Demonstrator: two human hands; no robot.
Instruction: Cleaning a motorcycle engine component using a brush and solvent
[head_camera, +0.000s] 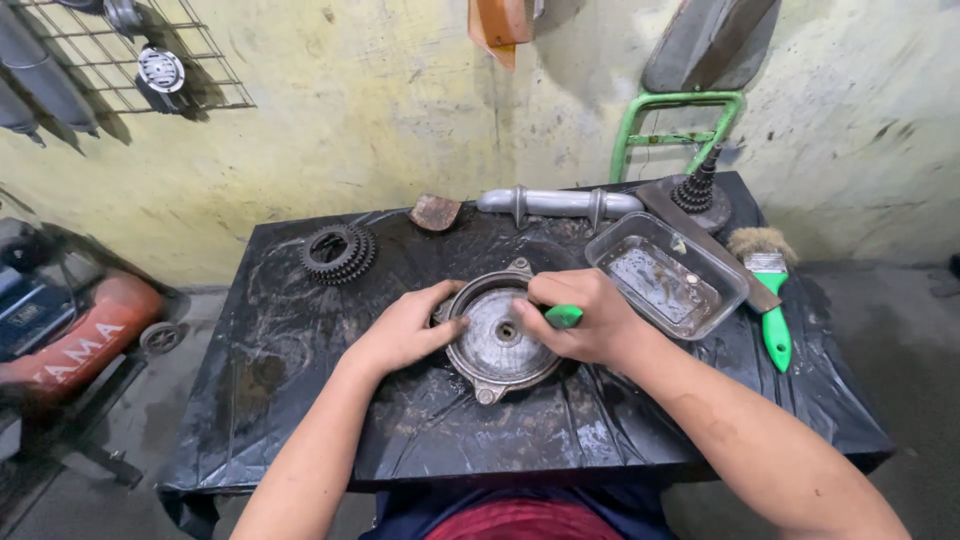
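1. A round, grey cast-metal cover with a raised rim and bolt lugs (497, 338) lies flat near the middle of the table (300, 340), which is wrapped in wrinkled black plastic sheet; the cover's inner face is turned up.
2. The left hand (400, 328) rests on the cover's left edge; its grip is spread, fingers curled over the rim and thumb laid on the inner face.
3. The right hand (585, 318) sits over the cover's right side; its grip is pressed together around a green-handled tool (563, 316), of which only the green butt shows beside the cover's centre hub; the working end is hidden by the fingers.
4. Just right of that hand stands a clear rectangular plastic tray (664, 275) holding a film of dirty liquid; beyond it, at the table's right edge, lies a paintbrush with pale bristles and a green handle (769, 290).
5. At the back left sits a dark stacked gear cluster (338, 252); a rusty brown metal scrap (435, 212) and a grey metal tube with flanges (555, 203) lie along the back edge; a black stepped gear shaft (698, 190) stands at the back right corner.
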